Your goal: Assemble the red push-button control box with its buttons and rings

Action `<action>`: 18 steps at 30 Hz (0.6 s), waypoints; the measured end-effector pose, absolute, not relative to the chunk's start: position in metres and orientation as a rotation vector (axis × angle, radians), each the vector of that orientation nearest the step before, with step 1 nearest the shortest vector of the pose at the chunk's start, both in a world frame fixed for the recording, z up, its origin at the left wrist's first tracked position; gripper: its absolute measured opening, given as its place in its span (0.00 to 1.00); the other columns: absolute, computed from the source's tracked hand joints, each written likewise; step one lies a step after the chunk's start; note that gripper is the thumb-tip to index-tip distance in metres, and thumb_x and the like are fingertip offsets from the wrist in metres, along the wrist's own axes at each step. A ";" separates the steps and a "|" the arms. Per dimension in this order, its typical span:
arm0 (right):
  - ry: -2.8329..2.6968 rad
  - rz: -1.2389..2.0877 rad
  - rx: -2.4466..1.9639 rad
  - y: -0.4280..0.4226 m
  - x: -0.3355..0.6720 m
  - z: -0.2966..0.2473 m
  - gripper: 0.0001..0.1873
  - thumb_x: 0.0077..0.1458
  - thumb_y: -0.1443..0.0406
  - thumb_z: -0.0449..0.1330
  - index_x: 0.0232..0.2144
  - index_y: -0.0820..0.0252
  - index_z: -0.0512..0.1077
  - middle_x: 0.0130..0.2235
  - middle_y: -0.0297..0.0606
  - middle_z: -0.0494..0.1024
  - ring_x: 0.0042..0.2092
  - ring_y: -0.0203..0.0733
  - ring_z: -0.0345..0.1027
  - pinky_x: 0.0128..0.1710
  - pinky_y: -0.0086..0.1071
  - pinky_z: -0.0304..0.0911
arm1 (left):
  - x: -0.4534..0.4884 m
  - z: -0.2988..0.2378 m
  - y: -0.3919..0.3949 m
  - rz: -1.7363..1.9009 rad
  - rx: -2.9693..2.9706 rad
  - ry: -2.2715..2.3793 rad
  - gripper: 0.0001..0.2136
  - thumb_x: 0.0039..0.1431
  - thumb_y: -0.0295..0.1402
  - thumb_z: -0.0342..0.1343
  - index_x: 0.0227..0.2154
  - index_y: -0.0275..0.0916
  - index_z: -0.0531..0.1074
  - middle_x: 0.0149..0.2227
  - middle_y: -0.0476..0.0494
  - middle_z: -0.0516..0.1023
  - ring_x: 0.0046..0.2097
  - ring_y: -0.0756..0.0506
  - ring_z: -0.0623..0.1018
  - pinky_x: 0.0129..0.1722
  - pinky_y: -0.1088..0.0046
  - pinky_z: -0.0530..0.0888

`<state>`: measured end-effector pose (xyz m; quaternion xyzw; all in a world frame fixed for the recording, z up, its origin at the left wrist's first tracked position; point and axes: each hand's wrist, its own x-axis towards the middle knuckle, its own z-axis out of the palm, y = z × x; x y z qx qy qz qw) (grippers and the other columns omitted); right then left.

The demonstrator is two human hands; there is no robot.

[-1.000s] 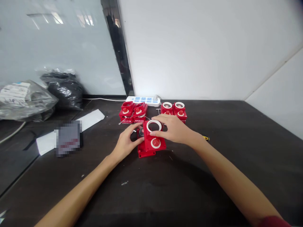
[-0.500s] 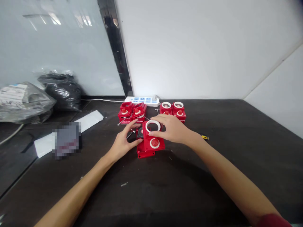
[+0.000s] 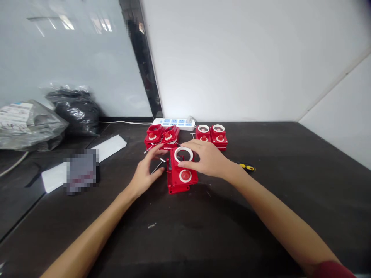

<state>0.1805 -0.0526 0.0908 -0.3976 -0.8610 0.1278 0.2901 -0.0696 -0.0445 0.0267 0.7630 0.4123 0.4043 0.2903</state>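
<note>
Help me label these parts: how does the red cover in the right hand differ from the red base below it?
The red cover is held by the right hand; the red base rests on the table.
The cover carries a white ring and a red dome; the base's visible parts are plain red.
The cover reaches farther right; the base shows at the left and front.
Both are red.

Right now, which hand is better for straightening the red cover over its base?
Probably the right hand: it grips the red cover by its white ring. The left hand is open beside the cover.
</note>
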 end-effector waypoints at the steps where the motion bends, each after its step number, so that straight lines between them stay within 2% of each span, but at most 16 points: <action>1: -2.294 0.333 -1.060 -0.053 0.176 0.089 0.22 0.56 0.51 0.63 0.47 0.58 0.74 0.46 0.42 0.77 0.45 0.46 0.71 0.44 0.38 0.65 | -0.071 0.027 -0.044 1.161 2.004 1.138 0.26 0.59 0.35 0.57 0.61 0.45 0.61 0.53 0.40 0.75 0.56 0.39 0.73 0.57 0.56 0.68; 5: -2.350 0.239 -1.064 -0.051 0.157 0.078 0.25 0.56 0.51 0.62 0.49 0.61 0.73 0.48 0.45 0.77 0.47 0.48 0.69 0.48 0.40 0.63 | -0.073 0.026 -0.047 1.318 1.920 1.281 0.17 0.61 0.37 0.55 0.53 0.42 0.68 0.47 0.42 0.78 0.51 0.41 0.76 0.54 0.59 0.71; 11: -2.427 0.184 -1.118 -0.045 0.150 0.068 0.25 0.57 0.51 0.61 0.48 0.63 0.73 0.46 0.46 0.77 0.46 0.49 0.67 0.49 0.41 0.62 | -0.068 0.029 -0.056 1.183 2.083 1.286 0.15 0.63 0.37 0.54 0.51 0.42 0.70 0.50 0.43 0.77 0.51 0.41 0.76 0.55 0.60 0.70; 18: -2.436 0.222 -1.113 -0.044 0.150 0.060 0.23 0.57 0.51 0.62 0.48 0.61 0.73 0.46 0.45 0.77 0.46 0.48 0.68 0.47 0.41 0.61 | -0.065 0.030 -0.059 1.133 2.231 1.268 0.12 0.65 0.38 0.51 0.49 0.42 0.72 0.50 0.43 0.77 0.53 0.41 0.75 0.56 0.60 0.70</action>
